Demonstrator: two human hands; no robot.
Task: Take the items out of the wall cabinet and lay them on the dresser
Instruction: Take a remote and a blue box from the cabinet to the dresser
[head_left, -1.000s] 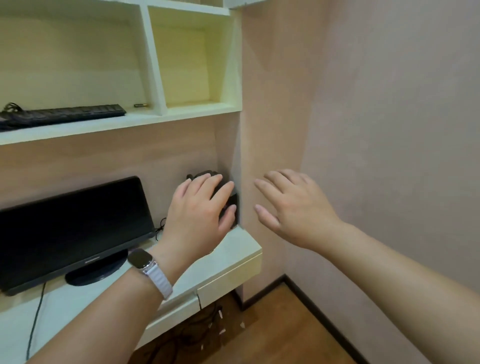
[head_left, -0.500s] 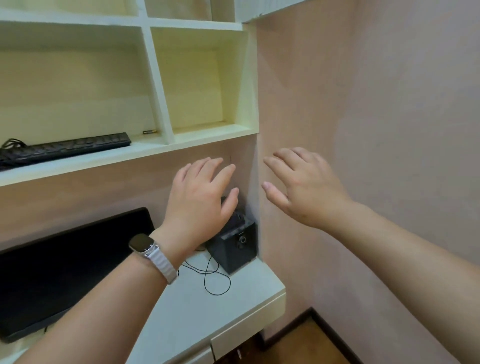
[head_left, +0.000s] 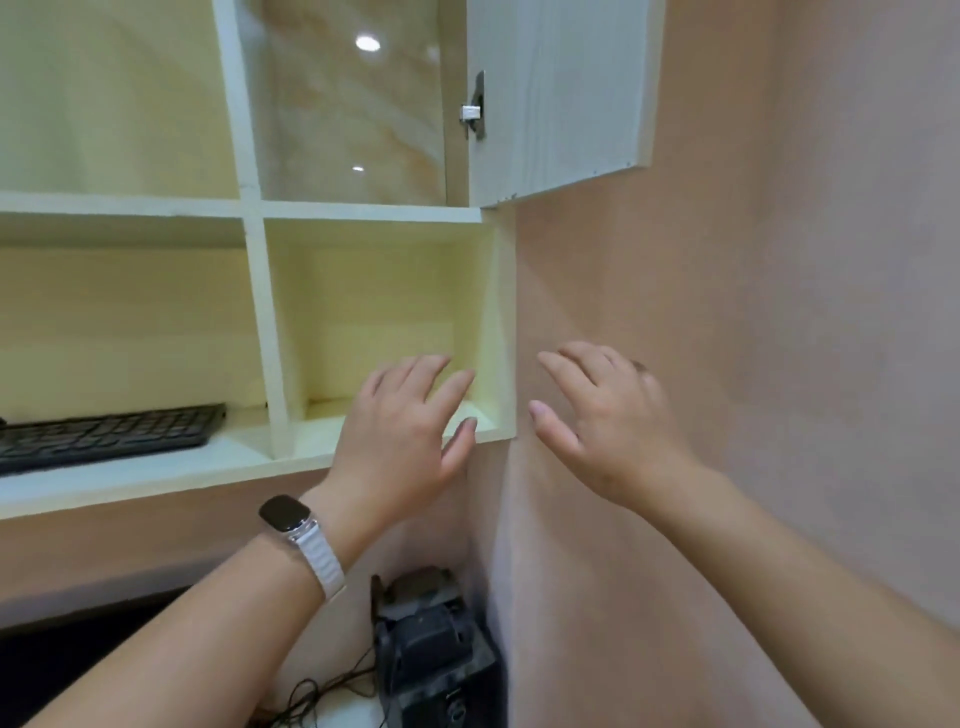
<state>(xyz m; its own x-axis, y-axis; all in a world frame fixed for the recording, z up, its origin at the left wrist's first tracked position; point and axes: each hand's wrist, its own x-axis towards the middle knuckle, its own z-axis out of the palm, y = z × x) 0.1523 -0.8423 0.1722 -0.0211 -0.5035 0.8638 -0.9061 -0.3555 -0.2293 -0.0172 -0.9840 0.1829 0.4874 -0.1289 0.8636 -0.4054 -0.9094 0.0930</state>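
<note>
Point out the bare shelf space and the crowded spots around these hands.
Free: the open cubby right of the white divider, behind the left hand; the shelf strip between the keyboard and that divider. Crowded: the corner below, with the black box and loose cable. The right hand hovers by bare wall.

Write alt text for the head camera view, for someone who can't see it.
Two empty open hands, left hand and right hand, reach up toward a wall cabinet with an open door. A black keyboard lies on its lower shelf; a dark box sits below.
</note>
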